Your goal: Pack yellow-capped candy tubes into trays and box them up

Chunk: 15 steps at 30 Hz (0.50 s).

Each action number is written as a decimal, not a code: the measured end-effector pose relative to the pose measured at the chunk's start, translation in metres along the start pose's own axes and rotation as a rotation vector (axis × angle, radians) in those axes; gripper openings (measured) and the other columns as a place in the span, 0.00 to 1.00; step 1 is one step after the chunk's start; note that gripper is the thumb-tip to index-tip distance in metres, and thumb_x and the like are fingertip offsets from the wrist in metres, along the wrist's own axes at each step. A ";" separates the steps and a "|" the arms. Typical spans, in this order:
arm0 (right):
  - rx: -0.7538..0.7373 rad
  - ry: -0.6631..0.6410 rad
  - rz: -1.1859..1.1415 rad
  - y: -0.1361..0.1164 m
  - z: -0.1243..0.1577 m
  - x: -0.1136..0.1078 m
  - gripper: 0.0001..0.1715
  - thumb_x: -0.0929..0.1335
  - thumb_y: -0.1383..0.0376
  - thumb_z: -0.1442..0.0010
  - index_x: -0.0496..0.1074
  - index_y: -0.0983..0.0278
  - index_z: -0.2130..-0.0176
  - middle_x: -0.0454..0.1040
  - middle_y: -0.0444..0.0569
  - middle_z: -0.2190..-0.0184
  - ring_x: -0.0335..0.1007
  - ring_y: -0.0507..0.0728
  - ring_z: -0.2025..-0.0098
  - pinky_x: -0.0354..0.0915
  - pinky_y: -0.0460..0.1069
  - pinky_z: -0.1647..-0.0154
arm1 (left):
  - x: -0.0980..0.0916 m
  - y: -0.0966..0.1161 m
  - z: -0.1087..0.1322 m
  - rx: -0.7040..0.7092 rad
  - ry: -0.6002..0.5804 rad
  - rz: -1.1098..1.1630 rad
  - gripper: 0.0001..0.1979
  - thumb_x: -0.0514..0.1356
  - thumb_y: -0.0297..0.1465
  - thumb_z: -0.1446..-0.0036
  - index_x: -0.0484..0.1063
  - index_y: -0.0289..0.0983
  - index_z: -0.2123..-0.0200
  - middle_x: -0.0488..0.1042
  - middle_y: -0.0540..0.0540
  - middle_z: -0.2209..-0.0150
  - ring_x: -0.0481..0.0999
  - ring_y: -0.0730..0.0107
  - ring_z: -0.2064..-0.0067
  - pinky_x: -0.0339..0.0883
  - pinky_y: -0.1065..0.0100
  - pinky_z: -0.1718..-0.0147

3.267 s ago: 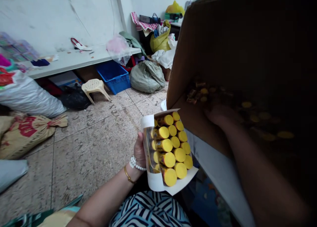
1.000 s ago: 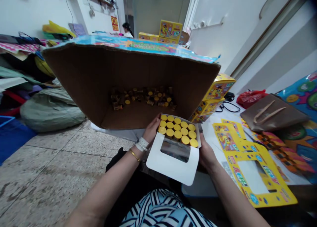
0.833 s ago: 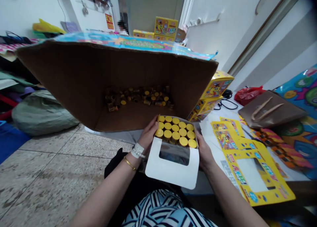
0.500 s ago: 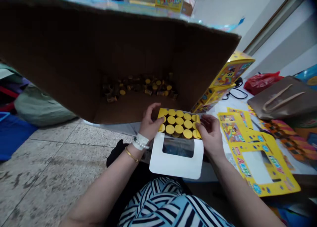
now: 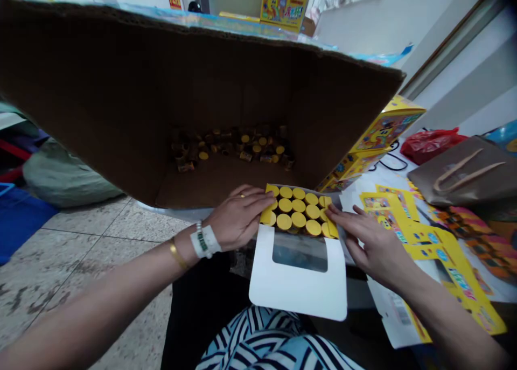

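A display box with a white-backed, windowed lid [image 5: 299,302] stands in front of me, its lid folded open toward my body. Rows of small tubs with round yellow caps [image 5: 298,220] fill it. My left hand [image 5: 238,217] lies with outstretched fingers over the box's left edge, fingertips on its yellow side flap. On the opposite side, my right hand [image 5: 374,243] has its fingers extended, their tips touching the right yellow flap [image 5: 332,222]. Neither hand grips anything.
Beyond the box, a large cardboard carton [image 5: 226,74] lies with its opening facing me, several loose tubs [image 5: 258,149] inside. Stacked yellow boxes [image 5: 383,130] stand to its right. Flat yellow box blanks [image 5: 456,273], a brown bag [image 5: 464,165] and a red plastic bag [image 5: 430,144] lie at right.
Both hands have gone from holding the box's sides to resting with straighter fingers on its side flaps. My right hand has turned flatter and moved right; the lid hangs slightly lower in view.
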State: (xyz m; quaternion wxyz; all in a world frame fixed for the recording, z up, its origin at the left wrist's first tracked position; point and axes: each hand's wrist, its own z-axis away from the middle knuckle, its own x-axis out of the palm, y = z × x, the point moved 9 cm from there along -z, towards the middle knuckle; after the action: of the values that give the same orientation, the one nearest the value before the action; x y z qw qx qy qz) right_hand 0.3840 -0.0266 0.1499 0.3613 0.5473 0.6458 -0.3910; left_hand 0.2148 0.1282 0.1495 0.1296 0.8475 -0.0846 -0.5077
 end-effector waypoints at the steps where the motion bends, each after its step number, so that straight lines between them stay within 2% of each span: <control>1: -0.033 -0.083 0.028 -0.001 0.003 0.002 0.32 0.62 0.72 0.38 0.63 0.63 0.35 0.71 0.54 0.40 0.71 0.63 0.42 0.62 0.66 0.37 | 0.003 -0.001 0.005 0.022 -0.073 0.007 0.31 0.54 0.25 0.44 0.59 0.36 0.36 0.67 0.39 0.36 0.66 0.53 0.37 0.56 0.48 0.38; 3: -0.068 -0.174 0.086 -0.002 0.007 0.001 0.38 0.65 0.66 0.39 0.57 0.63 0.31 0.67 0.56 0.37 0.69 0.67 0.41 0.61 0.70 0.38 | 0.008 -0.002 0.014 0.035 -0.162 -0.001 0.37 0.58 0.30 0.47 0.54 0.38 0.33 0.59 0.38 0.31 0.61 0.46 0.35 0.52 0.43 0.38; 5: -0.073 -0.182 0.102 -0.003 0.005 -0.001 0.43 0.70 0.59 0.42 0.58 0.63 0.32 0.67 0.57 0.37 0.69 0.71 0.41 0.58 0.73 0.37 | 0.009 0.000 0.014 0.015 -0.137 -0.008 0.39 0.64 0.41 0.49 0.58 0.37 0.35 0.58 0.36 0.31 0.62 0.40 0.37 0.50 0.39 0.39; 6: -0.065 -0.157 0.075 -0.003 0.002 -0.003 0.40 0.70 0.57 0.43 0.63 0.62 0.34 0.70 0.56 0.39 0.70 0.70 0.43 0.58 0.73 0.38 | 0.008 0.001 0.012 -0.020 -0.085 -0.001 0.37 0.64 0.45 0.49 0.63 0.37 0.39 0.63 0.35 0.34 0.64 0.39 0.39 0.51 0.39 0.40; 7: -0.033 -0.105 0.029 0.000 -0.002 -0.005 0.32 0.70 0.57 0.42 0.70 0.60 0.40 0.75 0.55 0.44 0.73 0.69 0.46 0.62 0.70 0.40 | 0.005 0.000 0.008 -0.086 -0.005 0.012 0.30 0.62 0.46 0.47 0.68 0.37 0.44 0.70 0.36 0.39 0.68 0.42 0.42 0.55 0.41 0.42; 9: 0.132 0.052 -0.102 0.017 -0.007 -0.009 0.14 0.68 0.58 0.39 0.80 0.59 0.57 0.82 0.52 0.57 0.78 0.64 0.55 0.71 0.62 0.49 | -0.001 -0.009 0.001 -0.283 0.186 0.069 0.15 0.57 0.44 0.39 0.74 0.39 0.61 0.81 0.41 0.56 0.75 0.51 0.51 0.63 0.49 0.50; 10: 0.248 0.125 -0.176 0.030 -0.008 -0.009 0.11 0.68 0.58 0.38 0.80 0.59 0.64 0.82 0.50 0.62 0.79 0.62 0.59 0.74 0.58 0.55 | -0.002 -0.016 0.000 -0.397 0.273 0.121 0.13 0.56 0.42 0.38 0.73 0.39 0.66 0.81 0.43 0.62 0.76 0.56 0.57 0.65 0.53 0.55; 11: 0.366 0.180 -0.244 0.042 -0.006 -0.006 0.12 0.69 0.57 0.38 0.79 0.59 0.67 0.82 0.49 0.65 0.79 0.61 0.62 0.75 0.55 0.59 | -0.002 -0.024 0.000 -0.511 0.342 0.186 0.12 0.57 0.41 0.39 0.71 0.39 0.67 0.80 0.45 0.66 0.76 0.60 0.62 0.67 0.58 0.60; 12: 0.462 0.201 -0.302 0.051 -0.005 0.000 0.12 0.69 0.56 0.39 0.78 0.60 0.68 0.82 0.49 0.66 0.79 0.60 0.63 0.75 0.54 0.61 | 0.001 -0.032 0.001 -0.609 0.388 0.266 0.10 0.60 0.40 0.41 0.70 0.39 0.63 0.79 0.47 0.67 0.76 0.64 0.65 0.67 0.61 0.63; 15: 0.550 0.168 -0.365 0.057 -0.005 0.014 0.13 0.71 0.55 0.41 0.76 0.61 0.60 0.80 0.50 0.62 0.78 0.59 0.61 0.74 0.54 0.58 | 0.009 -0.045 -0.001 -0.745 0.426 0.441 0.29 0.65 0.34 0.47 0.59 0.38 0.45 0.79 0.49 0.65 0.75 0.69 0.70 0.68 0.66 0.68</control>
State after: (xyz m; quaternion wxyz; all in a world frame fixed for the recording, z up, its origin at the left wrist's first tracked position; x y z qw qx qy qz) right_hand 0.4384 -0.0108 0.1337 0.0697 0.5298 0.6311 -0.5623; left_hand 0.2200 0.1690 0.1285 0.5435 0.7904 -0.0462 -0.2788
